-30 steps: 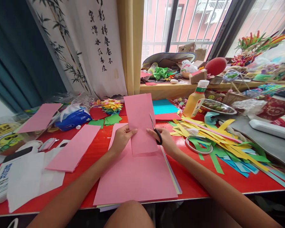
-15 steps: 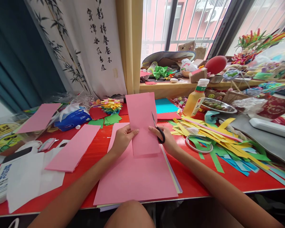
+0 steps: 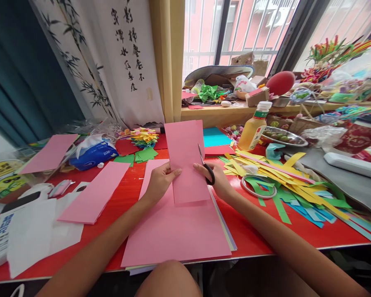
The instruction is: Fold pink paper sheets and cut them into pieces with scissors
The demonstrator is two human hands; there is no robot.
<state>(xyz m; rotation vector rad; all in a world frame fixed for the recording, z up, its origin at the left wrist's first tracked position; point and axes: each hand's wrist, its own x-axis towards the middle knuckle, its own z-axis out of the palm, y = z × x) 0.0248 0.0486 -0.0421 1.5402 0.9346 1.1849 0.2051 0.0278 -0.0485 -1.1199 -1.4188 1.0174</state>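
Both hands hold a folded pink paper sheet [image 3: 185, 161] upright above a stack of pink paper [image 3: 176, 235] on the red table [image 3: 253, 239]. My left hand [image 3: 160, 179] pinches the sheet's left edge between thumb and fingers. My right hand [image 3: 214, 179] presses its fingers on the sheet's right edge and also carries black-handled scissors [image 3: 206, 167], whose blades point up along the paper.
A pile of yellow, green and blue paper strips [image 3: 284, 181] and a tape ring [image 3: 258, 187] lie to the right. A juice bottle [image 3: 253, 128] stands behind them. More pink sheets [image 3: 94, 194] and white paper [image 3: 37, 231] lie left. A cluttered windowsill [image 3: 235, 111] is behind.
The sheet and both hands have drifted slightly right and tilted a little. The grip on the paper and scissors is the same.
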